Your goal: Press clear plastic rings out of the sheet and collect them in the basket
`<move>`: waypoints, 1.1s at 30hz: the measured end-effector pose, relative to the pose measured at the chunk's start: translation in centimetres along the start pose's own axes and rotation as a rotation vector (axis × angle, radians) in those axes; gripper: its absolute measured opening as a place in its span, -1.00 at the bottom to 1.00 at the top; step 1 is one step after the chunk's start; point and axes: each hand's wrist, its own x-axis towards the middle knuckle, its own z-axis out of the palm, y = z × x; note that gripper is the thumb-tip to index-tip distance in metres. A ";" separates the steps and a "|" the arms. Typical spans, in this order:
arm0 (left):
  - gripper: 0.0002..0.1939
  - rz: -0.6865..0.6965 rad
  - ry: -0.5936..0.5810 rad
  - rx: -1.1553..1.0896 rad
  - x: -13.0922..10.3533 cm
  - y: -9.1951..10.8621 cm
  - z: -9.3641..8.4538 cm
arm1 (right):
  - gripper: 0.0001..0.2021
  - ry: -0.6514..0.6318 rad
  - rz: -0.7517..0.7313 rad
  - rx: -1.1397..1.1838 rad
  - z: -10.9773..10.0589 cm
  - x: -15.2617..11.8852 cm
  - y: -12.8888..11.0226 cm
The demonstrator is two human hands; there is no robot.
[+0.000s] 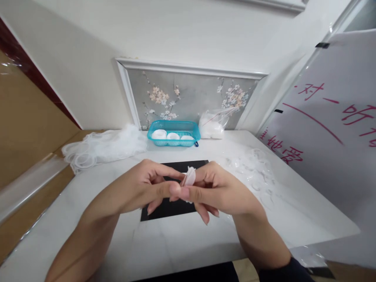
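A small, thin white piece (pixel 190 176), soft-looking and folded or bent, is held up between my two hands over a black mat (pixel 158 211). My left hand (pixel 152 186) pinches its near-left edge with thumb and index finger. From the other side, my right hand (pixel 210 188) grips it, the thumb tips meeting in front. The fingers cover the lower part of the piece, so its exact kind is unclear. My other fingers curl loosely below.
A blue plastic basket (pixel 188 126) with white round pieces (pixel 159 134) stands against the wall. Beside it leans a clear bag (pixel 212 126) of white material. White looped strands (pixel 102 147) lie left; clear curved pieces (pixel 255 168) are scattered right. A handwritten white sheet (pixel 329 117) borders the table's right side.
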 end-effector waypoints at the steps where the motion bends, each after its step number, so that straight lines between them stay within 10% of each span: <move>1: -0.58 -0.005 0.026 -0.016 0.1 0.2 0.1 | -0.71 -0.016 0.008 -0.056 0.1 0.0 -0.1; 8: -0.78 -0.057 0.159 -0.062 0.8 0.7 1.0 | -0.69 0.002 0.031 -0.230 0.3 0.4 -0.1; 19: -0.56 0.045 0.231 -0.606 2.2 -1.4 1.9 | -0.60 0.003 0.018 -0.147 -0.5 0.1 0.5; 28: -0.57 0.076 0.382 -0.276 1.9 -1.0 1.7 | -0.60 -0.037 0.057 -0.104 -0.6 0.2 0.2; 33: -0.54 0.003 0.206 -0.202 1.5 0.3 1.9 | -0.58 -0.098 0.055 -0.135 -0.8 0.3 0.4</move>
